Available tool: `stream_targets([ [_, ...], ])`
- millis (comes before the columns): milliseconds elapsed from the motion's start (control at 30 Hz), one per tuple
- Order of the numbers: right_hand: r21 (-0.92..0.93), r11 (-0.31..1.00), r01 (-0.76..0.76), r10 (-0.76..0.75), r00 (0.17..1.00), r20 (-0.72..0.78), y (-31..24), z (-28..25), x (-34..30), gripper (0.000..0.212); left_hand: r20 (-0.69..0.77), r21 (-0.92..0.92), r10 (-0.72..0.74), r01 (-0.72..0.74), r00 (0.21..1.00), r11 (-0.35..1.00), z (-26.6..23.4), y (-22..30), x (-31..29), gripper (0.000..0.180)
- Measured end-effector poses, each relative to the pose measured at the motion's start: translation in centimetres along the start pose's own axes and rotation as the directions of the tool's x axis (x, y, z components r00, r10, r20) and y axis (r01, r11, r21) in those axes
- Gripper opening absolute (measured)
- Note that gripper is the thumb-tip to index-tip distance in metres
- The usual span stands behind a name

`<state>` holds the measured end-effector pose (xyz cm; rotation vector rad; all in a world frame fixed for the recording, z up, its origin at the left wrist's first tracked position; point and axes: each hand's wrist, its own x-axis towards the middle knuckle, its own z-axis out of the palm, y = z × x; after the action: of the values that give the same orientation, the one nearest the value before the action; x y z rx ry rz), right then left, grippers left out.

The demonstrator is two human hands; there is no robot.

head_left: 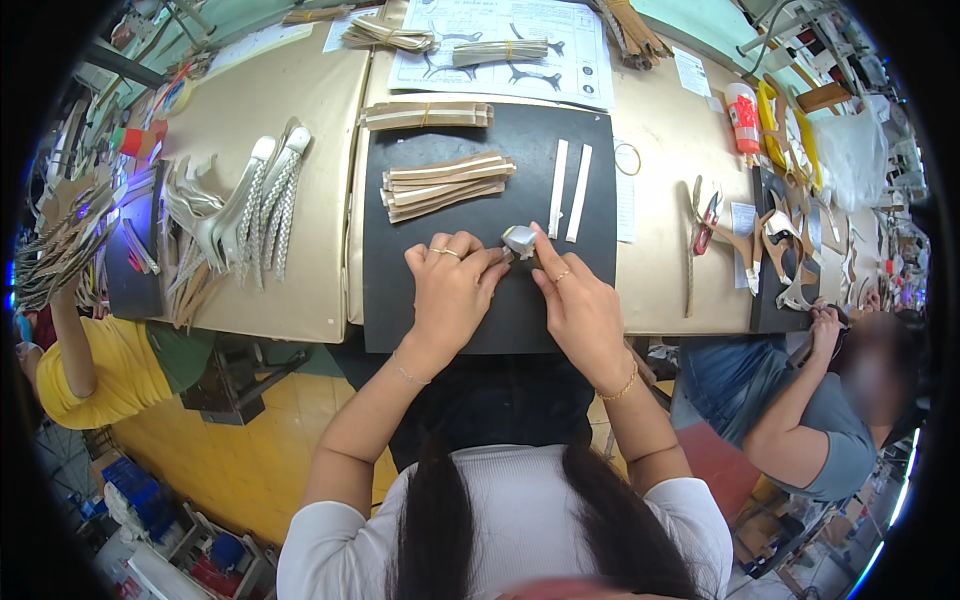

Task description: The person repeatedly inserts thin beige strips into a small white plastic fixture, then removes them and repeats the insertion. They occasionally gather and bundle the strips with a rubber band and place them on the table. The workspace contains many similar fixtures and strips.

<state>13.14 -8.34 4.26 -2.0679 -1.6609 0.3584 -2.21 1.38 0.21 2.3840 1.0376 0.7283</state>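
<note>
Over a black mat (395, 325), my two hands meet around a small silvery metal piece with a rounded top (519, 239); its kind is not clear. My left hand (450, 285) is closed, its thumb and fingertips pinching at the lower left of the piece, where what they hold is too small to name. Fingers bent, my right hand (582, 312) grips the piece from the right, the index fingertip against its edge. Just beyond lies a stack of brown and white strips (447, 187). Two white strips (558, 190) rest side by side to the right.
A banded strip bundle (428, 115) and printed drawing sheets (560, 85) lie farther back. Braided straps (270, 200) are on the left. Red-handled pliers (708, 222) and a red-and-white bottle (743, 118) are on the right. Other people sit at both sides.
</note>
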Motion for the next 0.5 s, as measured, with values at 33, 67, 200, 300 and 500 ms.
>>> stream_targets([
  [33,0.045,0.999,0.008,-0.006,0.999,-0.045,0.0,0.0,-0.2,0.054,0.003,-0.020,-0.031,0.031,1.000,0.999,0.1,0.1,0.0,0.015],
  [67,0.091,0.996,0.016,-0.008,0.996,-0.089,-0.1,0.0,-0.3,0.054,0.010,-0.041,-0.062,0.063,0.998,0.997,0.1,0.1,0.1,0.014],
  [200,0.103,0.995,-0.004,0.012,0.996,-0.084,-0.1,-0.2,-1.0,0.055,0.065,-0.086,-0.176,0.181,0.982,0.980,0.0,0.3,0.4,0.009],
  [300,0.096,0.995,-0.003,0.009,0.998,-0.059,-0.1,0.0,-1.2,0.055,0.111,-0.071,-0.249,0.257,0.962,0.964,0.0,0.5,0.9,0.008],
  [500,0.080,0.997,-0.002,0.006,0.998,-0.060,0.0,0.7,-1.2,0.054,0.112,-0.073,-0.292,0.301,0.950,0.951,0.2,0.8,1.0,0.006],
])
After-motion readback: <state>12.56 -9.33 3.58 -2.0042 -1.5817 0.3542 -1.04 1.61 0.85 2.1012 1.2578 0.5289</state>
